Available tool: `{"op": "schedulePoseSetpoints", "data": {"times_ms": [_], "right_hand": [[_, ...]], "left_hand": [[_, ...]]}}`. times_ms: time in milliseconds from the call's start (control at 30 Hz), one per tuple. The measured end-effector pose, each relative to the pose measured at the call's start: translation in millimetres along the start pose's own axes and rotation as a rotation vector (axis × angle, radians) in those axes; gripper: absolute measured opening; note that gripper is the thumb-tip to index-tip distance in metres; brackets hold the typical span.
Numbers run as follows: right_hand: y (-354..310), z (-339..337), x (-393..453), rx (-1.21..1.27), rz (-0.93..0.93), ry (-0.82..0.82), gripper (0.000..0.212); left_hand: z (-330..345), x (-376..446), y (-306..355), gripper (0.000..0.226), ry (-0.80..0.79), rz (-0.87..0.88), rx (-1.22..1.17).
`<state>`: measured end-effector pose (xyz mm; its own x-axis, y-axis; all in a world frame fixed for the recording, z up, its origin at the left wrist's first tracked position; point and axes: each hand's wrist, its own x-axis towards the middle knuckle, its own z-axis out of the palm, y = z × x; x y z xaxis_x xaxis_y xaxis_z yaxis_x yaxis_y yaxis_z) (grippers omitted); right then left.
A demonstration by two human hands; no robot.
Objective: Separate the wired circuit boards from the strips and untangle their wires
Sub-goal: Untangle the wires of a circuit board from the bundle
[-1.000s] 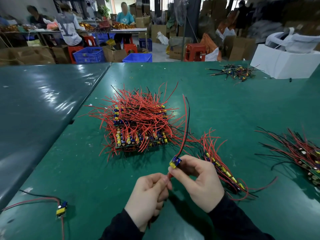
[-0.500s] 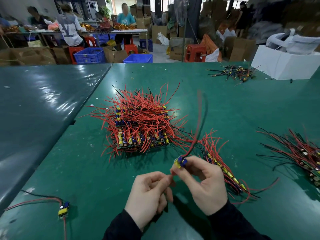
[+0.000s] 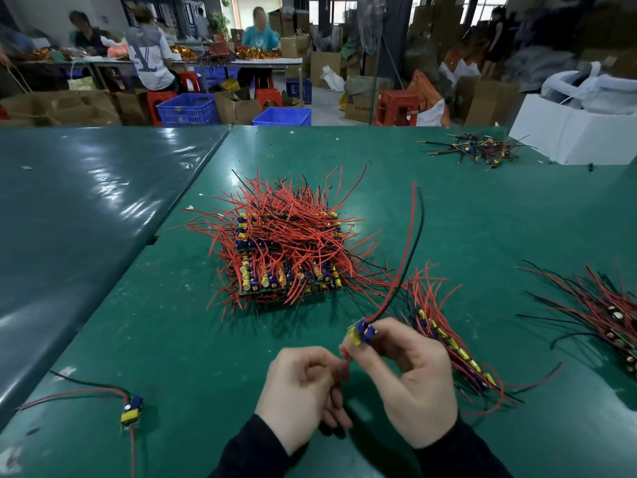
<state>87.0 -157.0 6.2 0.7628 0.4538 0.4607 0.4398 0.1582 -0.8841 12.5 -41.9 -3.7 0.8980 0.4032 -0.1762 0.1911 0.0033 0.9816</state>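
Now your right hand (image 3: 410, 377) pinches one small board (image 3: 360, 332) between thumb and fingertips, lifted a little above the table (image 3: 172, 339) just in front of you. Its red and black wires (image 3: 406, 250) rise from it and arc up and away, clear of everything else. A second ago those wires stood more upright; half a second ago they were a blur in mid-swing, and now they lean back toward the big pile (image 3: 286, 250), so you have tipped the board in your fingers. Your left hand (image 3: 300, 384) is curled just beside the right, fingers closed around something red at the board's lower end; it looks like a wire tail, but the spot is too blurred to be sure.

That change suggests this board is already free of its strip and you are only straightening its leads. Next it likely joins the finished board (image 3: 131, 412) lying at your near left, wires trailing.

Most of the work is left: the pile sits untouched in the middle, a part-worked strip (image 3: 451, 343) lies just right of your right hand, and another bundle (image 3: 599, 308) rests at the far right edge.
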Motion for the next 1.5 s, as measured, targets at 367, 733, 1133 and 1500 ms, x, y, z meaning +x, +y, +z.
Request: {"op": "schedulePoseSetpoints", "data": {"times_ms": [367,733,1133,1500], "right_hand": [[2.5,-7.7,18.7,0.283,0.256,0.247,0.008],[-5.9,-0.2,9.8,0.387,0.342,0.141,0.015],[-1.0,-8.8,18.8,0.433,0.291,0.319,0.009],[-9.2,-7.0,18.7,0.498,0.290,0.275,0.014]], "left_hand": [[-6.2,0.2,7.4,0.010,-0.249,-0.153,-0.225],[-0.3,3.8,4.4,0.013,-0.006,-0.107,-0.184],[5.1,4.5,-4.5,0.025,0.041,0.065,0.083],[1.9,5.5,-4.8,0.031,0.133,0.188,0.252]]}}
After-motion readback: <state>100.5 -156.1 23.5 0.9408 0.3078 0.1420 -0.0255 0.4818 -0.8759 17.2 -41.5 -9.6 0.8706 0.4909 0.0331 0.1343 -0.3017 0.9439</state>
